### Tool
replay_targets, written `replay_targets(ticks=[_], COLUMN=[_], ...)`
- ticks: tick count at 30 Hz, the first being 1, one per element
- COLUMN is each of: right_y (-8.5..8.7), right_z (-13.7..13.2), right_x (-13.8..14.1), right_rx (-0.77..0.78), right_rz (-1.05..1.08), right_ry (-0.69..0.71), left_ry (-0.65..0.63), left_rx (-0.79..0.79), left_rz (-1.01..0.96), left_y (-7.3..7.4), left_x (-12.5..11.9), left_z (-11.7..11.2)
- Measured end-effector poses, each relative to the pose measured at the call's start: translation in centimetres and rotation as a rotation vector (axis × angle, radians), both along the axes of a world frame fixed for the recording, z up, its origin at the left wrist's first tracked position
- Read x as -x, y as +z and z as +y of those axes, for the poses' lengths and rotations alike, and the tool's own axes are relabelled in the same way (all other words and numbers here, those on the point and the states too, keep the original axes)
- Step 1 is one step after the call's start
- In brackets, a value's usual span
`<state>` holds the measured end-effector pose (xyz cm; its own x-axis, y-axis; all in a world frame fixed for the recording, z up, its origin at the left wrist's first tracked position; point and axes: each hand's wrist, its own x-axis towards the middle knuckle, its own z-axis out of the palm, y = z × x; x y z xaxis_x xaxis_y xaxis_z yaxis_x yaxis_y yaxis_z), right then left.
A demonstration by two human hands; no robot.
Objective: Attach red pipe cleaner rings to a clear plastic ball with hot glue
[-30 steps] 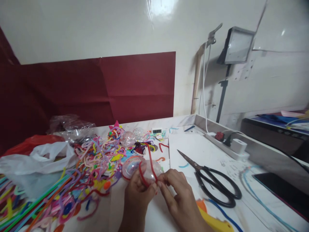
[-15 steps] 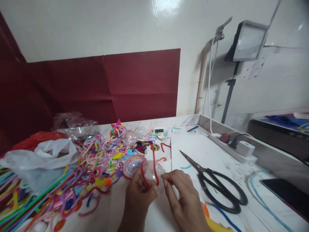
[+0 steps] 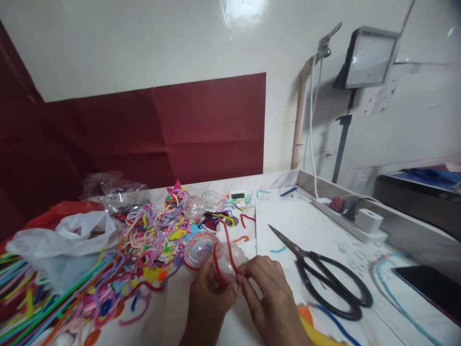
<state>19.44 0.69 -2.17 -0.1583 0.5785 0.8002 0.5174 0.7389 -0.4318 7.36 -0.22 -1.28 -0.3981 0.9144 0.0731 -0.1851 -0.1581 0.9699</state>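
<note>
"Two bare hands are in front of the person. What does the left hand have?"

"It is curled, nearly closed, around the near left side of a clear ball. Together with the ball it holds a red fuzzy strip. Some of its fingers are behind the ball, so I cannot tell exactly how they lie."

"And the right hand?"

"Its thumb and forefinger are pinched together on the strip, at the near right side of the ball. The other fingers are bent."

"How does the strip lie?"

"One part curves along the left side of the ball. Another part passes across it, and its tip stands up toward the far side."

"Where is the ball, please?"

"Between the two hands, above the near middle of the tabletop. Just to the left of it is a clear dome with a reddish rim."

"Which things are around?"

"On the left, a big heap of coloured fuzzy strips, with a white plastic bag beside it. On the right, black-handled scissors, their tip toward the far left. Farther right lies a dark phone."
</note>
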Motion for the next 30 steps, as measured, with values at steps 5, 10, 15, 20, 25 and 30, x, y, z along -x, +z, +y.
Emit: replay_targets(ticks=[5, 10, 15, 20, 25, 30], right_y=[-0.1, -0.2, -0.2, -0.4, -0.7, -0.4], right_z=[0.0, 0.2, 0.3, 0.6, 0.8, 0.6], right_x=[0.0, -0.2, -0.4, -0.5, -0.4, -0.6], right_rx=[0.031, 0.036, 0.037, 0.004, -0.040, 0.025], right_rz=[-0.023, -0.077, -0.107, -0.171, -0.229, -0.213], right_ry=[0.028, 0.040, 0.060, 0.033, -0.027, 0.025], left_ry=[-0.037, -0.079, -0.028, -0.021, -0.042, -0.047], left_rx=[0.029, 0.045, 0.014, 0.015, 0.027, 0.028], left_rz=[-0.007, -0.006, -0.044, -0.024, -0.020, -0.027], left_y=[0.0, -0.3, -2.0, -3.3, -3.0, -2.1], left_x=[0.7, 1.0, 0.7, 0.7, 0.6, 0.4], left_z=[0.1, 0.4, 1.2, 1.6, 1.4, 1.3])
